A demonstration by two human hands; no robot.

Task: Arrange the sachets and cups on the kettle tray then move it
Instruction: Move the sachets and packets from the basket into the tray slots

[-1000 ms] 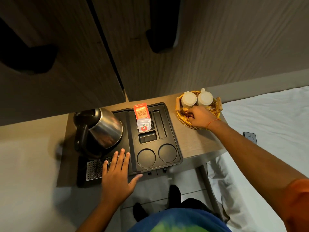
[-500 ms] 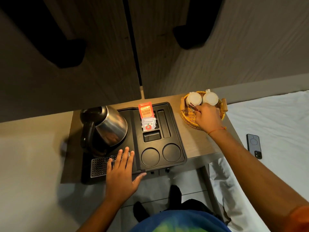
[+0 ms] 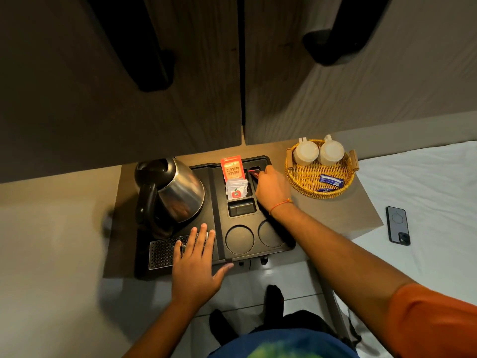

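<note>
Right hand (image 3: 272, 188) pinches a red sachet (image 3: 254, 174) over the kettle tray (image 3: 219, 202) slot, left hand (image 3: 196, 262) flat, open on it; blue sachets (image 3: 331, 180), both cups (image 3: 318, 152) wait in the basket (image 3: 304, 182) beside.

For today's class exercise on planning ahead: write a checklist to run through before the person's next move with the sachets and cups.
1. Right hand holds small red sachet over the black plastic kettle tray's narrow slot: ok.
2. Left hand flat on tray, steadying it: ok.
3. Sachet seated in slot: cannot tell.
4. Blue sachets cleared from the round wicker basket: not ok.
5. Two white cups moved onto the tray's round recesses: not ok.
6. Steel kettle upright on tray: ok.
</note>
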